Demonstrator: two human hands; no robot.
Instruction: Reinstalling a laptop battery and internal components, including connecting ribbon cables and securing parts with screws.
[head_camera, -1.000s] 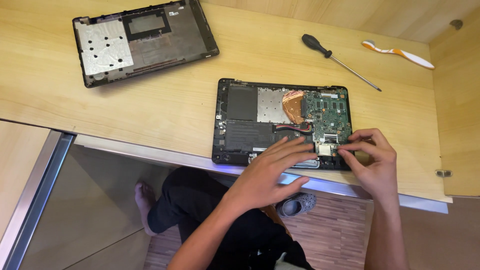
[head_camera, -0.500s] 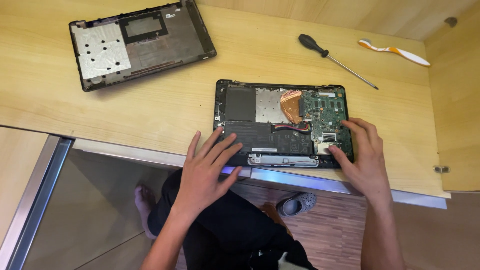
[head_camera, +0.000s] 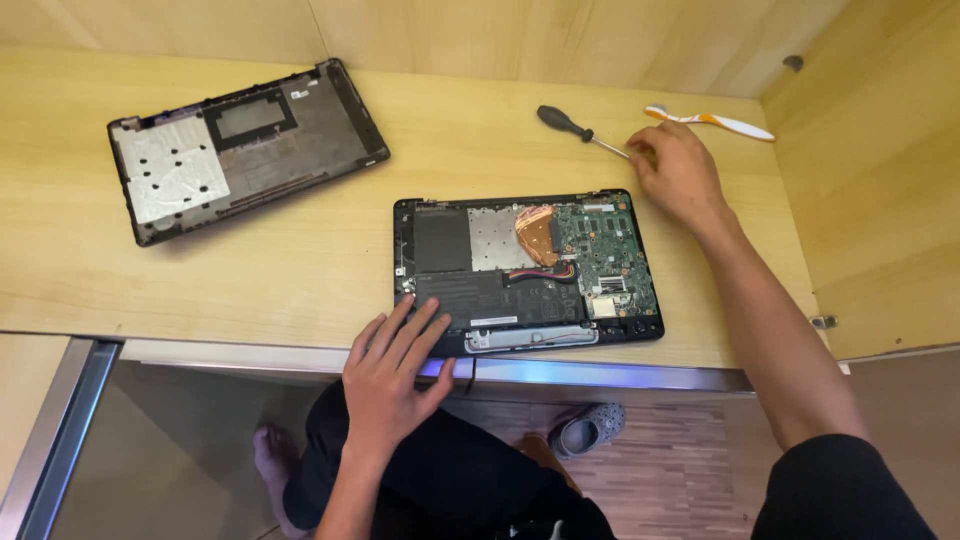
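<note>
**A:** What lies on the desk?

**B:** A pale wooden desk (head_camera: 250, 270) with a smooth, faintly grained top. Near its front edge sits an opened laptop (head_camera: 528, 272), a black rectangular shell with its underside exposed: a flat matte black battery pack, a dull silver shield plate, a copper-coloured heat pipe and a green circuit board studded with small parts. Red and black wires cross the middle.

**A:** Where are the 2 hands?

**B:** The left hand (head_camera: 392, 372) rests flat on the laptop's near left corner, fingers spread and loose, gripping nothing. The right hand (head_camera: 678, 172) is stretched out beyond the laptop's far right corner, fingers curled downward over the metal shaft of a screwdriver (head_camera: 580, 129). Its fingertips cover the tip of the shaft; I cannot tell whether they have actually closed on it.

**A:** Describe the screwdriver.

**B:** A short black rounded handle and a thin, shiny steel shaft. It lies flat on the wood, angled, with the handle pointing away to the left of the hand and fully uncovered.

**A:** Anything else nearby?

**B:** Just past the right hand lies a toothbrush (head_camera: 712, 121), white with orange sections, slim and slightly curved. At the far left of the desk, well apart from both hands, lies the laptop's removed bottom cover (head_camera: 245, 148), inner side up: dark plastic with a silvery foil patch and a rectangular cut-out.
</note>
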